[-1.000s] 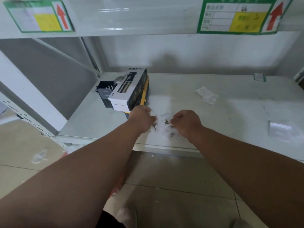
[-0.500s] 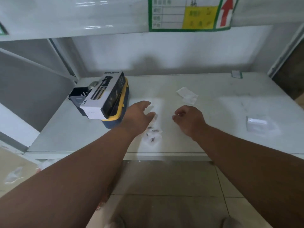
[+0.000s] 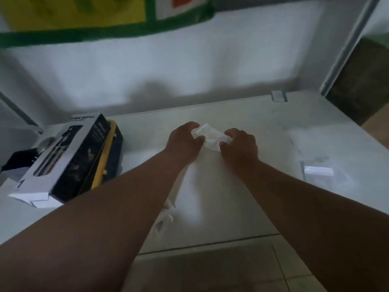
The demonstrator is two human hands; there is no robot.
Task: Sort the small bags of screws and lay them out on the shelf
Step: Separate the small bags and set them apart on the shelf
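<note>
A small whitish plastic bag lies toward the middle back of the white shelf. My left hand pinches its left end and my right hand pinches its right end. The bag's contents are too blurred to make out. Nearer the shelf's front edge, partly hidden under my left forearm, lies another small clear bag. A further clear bag with a white card rests at the right of the shelf.
A black and white carton lies on top of a yellow and blue case at the left. A small tag sits at the shelf's back edge. A green-bordered label hangs from the shelf above. Tiled floor lies below.
Both hands let go of the screw bags near the front edge and reached further back to the whitish bag, which they now hold. The view moved closer to the shelf.
</note>
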